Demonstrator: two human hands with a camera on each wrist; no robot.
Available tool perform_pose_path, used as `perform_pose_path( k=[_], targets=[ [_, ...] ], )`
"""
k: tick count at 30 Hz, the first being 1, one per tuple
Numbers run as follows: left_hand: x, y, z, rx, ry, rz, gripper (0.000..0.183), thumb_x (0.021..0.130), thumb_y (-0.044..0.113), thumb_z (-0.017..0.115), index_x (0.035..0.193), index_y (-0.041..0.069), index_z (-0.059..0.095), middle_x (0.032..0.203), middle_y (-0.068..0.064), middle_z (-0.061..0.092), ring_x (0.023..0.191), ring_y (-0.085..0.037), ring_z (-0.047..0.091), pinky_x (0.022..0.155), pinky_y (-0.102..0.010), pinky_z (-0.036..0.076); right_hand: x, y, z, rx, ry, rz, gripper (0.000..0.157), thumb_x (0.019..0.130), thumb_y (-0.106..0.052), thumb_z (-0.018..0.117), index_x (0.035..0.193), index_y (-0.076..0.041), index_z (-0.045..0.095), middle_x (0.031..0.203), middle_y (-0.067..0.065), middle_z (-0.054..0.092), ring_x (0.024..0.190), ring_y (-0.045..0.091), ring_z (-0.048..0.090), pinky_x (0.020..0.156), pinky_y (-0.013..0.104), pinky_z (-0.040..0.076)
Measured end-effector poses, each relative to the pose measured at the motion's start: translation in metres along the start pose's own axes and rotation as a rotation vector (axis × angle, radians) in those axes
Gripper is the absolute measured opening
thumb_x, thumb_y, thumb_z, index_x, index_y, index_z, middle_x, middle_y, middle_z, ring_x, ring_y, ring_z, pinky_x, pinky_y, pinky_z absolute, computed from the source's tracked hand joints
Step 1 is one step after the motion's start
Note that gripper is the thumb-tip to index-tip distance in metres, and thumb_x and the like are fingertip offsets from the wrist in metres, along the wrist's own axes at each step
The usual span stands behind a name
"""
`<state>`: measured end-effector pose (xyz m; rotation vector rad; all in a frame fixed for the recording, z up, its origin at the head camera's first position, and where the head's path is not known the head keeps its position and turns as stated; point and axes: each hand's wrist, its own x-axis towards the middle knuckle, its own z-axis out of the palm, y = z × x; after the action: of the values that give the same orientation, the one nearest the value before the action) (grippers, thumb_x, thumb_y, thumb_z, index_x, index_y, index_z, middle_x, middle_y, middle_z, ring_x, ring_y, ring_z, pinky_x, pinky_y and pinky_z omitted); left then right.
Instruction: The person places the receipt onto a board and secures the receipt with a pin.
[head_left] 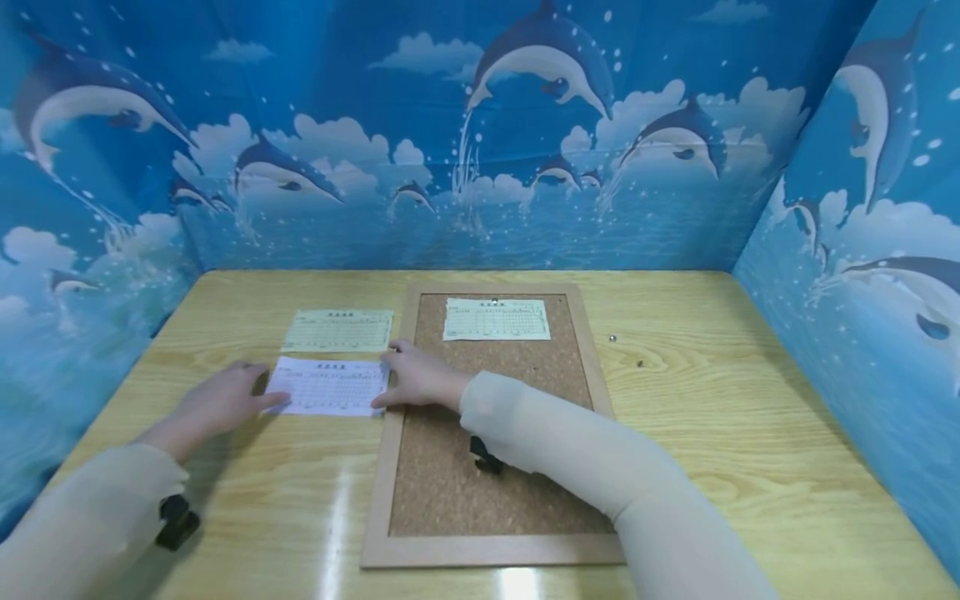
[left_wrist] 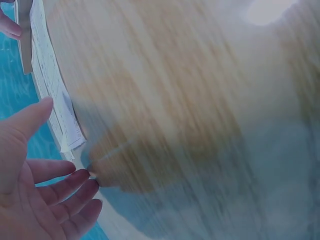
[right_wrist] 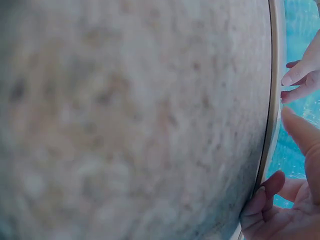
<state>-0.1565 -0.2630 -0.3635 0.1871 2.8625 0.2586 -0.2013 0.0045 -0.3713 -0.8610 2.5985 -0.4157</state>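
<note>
A pale lavender printed form (head_left: pixel 330 387) lies flat on the table, left of a wood-framed corkboard (head_left: pixel 502 500). My left hand (head_left: pixel 225 402) is at its left edge, thumb over the lower left corner and fingers loosely extended. At the right edge is my right hand (head_left: pixel 422 377), its thumb and forefinger spread along the paper's side. That hand reaches across the board's left frame; whether it grips the paper is not clear. Just above lies a pale green form (head_left: pixel 341 331). Another green form (head_left: pixel 497 320) is on the cork near the top, with a small pin at its upper edge.
Two small pin-like pieces (head_left: pixel 612 338) lie on the table right of the board. The wooden table (head_left: pixel 750 433) is bordered by blue dolphin-printed cloth (head_left: pixel 450 233) at the back and sides. My right forearm covers part of the board.
</note>
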Motion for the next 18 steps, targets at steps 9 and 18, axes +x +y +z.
perform_pose_path(
  k=[9, 18],
  targets=[
    [0.0021, 0.0034, 0.0031, 0.002, 0.006, -0.023, 0.078, 0.078, 0.046, 0.070, 0.121, -0.016, 0.050, 0.116, -0.041, 0.044, 0.103, -0.055, 0.045, 0.082, -0.062, 0.039, -0.0002, -0.0012, -0.0002, -0.066, -0.045, 0.008, 0.068, 0.083, -0.050, 0.065, 0.134, -0.008, 0.050, 0.154, 0.009, 0.018, 0.134, 0.022, 0.032, 0.103, 0.030, 0.033],
    [0.0060, 0.0061, 0.0053, -0.159, 0.002, -0.048, 0.054, 0.082, 0.027, 0.071, 0.110, -0.016, 0.055, 0.099, -0.029, 0.057, 0.088, -0.039, 0.055, 0.075, -0.051, 0.045, -0.0020, -0.0056, -0.0018, -0.148, -0.099, 0.007, 0.048, 0.087, -0.052, 0.058, 0.115, -0.013, 0.064, 0.155, 0.009, 0.015, 0.134, 0.024, 0.032, 0.103, 0.032, 0.034]
  ],
)
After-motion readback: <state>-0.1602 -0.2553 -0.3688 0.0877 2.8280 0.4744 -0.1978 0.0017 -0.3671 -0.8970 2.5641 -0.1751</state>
